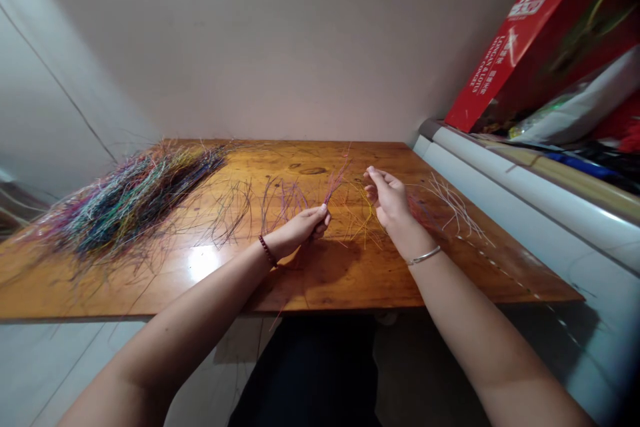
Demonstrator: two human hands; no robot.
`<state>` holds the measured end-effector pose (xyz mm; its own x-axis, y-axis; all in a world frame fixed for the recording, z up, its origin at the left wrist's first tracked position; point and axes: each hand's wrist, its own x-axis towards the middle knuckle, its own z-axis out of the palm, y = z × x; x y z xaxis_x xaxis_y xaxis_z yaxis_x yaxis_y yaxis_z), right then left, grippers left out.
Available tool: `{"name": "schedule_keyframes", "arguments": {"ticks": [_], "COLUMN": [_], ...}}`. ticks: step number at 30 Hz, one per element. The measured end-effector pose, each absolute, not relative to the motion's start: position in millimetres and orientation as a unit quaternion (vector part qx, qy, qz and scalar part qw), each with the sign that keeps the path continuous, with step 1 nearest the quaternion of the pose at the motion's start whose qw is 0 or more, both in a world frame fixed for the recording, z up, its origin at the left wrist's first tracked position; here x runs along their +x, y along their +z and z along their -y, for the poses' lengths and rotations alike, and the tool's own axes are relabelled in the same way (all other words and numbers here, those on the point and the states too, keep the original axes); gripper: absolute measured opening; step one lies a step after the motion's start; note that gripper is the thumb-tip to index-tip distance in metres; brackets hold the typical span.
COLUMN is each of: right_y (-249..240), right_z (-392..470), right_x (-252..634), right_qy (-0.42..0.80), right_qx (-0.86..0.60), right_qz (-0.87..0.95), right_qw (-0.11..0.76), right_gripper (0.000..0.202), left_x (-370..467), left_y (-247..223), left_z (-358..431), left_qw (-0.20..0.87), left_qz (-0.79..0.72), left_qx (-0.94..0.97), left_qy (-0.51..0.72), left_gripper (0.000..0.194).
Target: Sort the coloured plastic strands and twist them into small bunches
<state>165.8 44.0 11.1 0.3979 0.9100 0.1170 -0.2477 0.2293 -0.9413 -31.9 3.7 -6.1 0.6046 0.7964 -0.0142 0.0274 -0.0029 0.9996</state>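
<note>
My left hand [311, 223] is closed around a small bunch of thin pinkish-red wires [338, 177], whose ends fan out above the thumb. To its right, my right hand [389, 199] is raised with thumb and fingertips pinched together; whatever may be between them is too fine to see. Yellow wires [369, 200] lie on the table between the two hands. Purple wires [294, 199] lie just left of my left hand, with loose dark wires [235, 208] farther left. Beyond my right wrist are reddish wires [419, 209] and a spread of white wires [460, 208].
A large tangled heap of multicoloured wires [145, 193] covers the left of the wooden table [310, 280]. A wall [280, 47] stands behind it. Along the right side runs a pale ledge [530, 193], with a red carton [520, 33] and plastic bags [575, 103] above.
</note>
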Motion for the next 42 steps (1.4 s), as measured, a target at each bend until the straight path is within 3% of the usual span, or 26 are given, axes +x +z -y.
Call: {"name": "schedule_keyframes", "arguments": {"ticks": [10, 18, 32, 42], "right_y": [15, 15, 0, 19], "right_z": [-39, -34, -34, -39], "right_x": [164, 159, 145, 174], "right_qy": [0.536, 0.562, 0.409, 0.406], "right_qx": [-0.381, -0.355, -0.388, -0.402], "right_qz": [0.35, 0.386, 0.589, 0.475], "right_qw": [0.667, 0.639, 0.579, 0.669], "right_gripper": [0.028, 0.03, 0.033, 0.035], "left_x": [-33, -32, -32, -32], "left_y": [-9, -6, -8, -4], "left_z": [-5, -2, -3, -1], "left_qw": [0.612, 0.598, 0.595, 0.59], "left_qz": [-0.318, -0.334, -0.328, -0.342], "left_qx": [0.656, 0.667, 0.677, 0.669], "left_qy": [0.308, 0.292, 0.284, 0.295], "left_gripper": [0.043, 0.044, 0.046, 0.044]}}
